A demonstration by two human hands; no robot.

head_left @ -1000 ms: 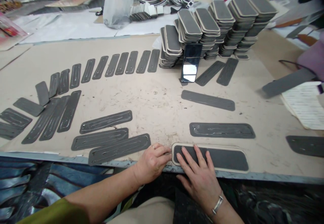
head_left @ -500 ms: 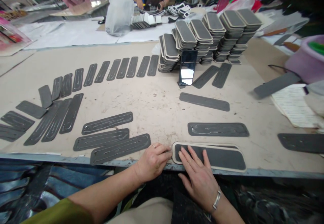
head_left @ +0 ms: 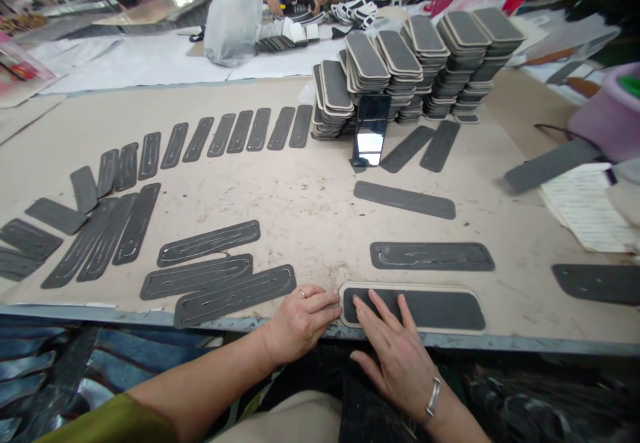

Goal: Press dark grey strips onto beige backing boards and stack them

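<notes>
2 hands (head_left: 397, 353) — both at 1 pale-edged panel (head_left: 445, 309)

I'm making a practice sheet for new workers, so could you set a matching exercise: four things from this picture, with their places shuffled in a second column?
Things
1. Left hand
2. Right hand
3. Phone
4. Translucent bag

Places
A. standing in front of the stacked panels
B. spread over the pale-rimmed panel
C. on the white sheet
D. at the pale-rimmed panel's left end

Pairs: 1-D; 2-B; 3-A; 4-C
</notes>
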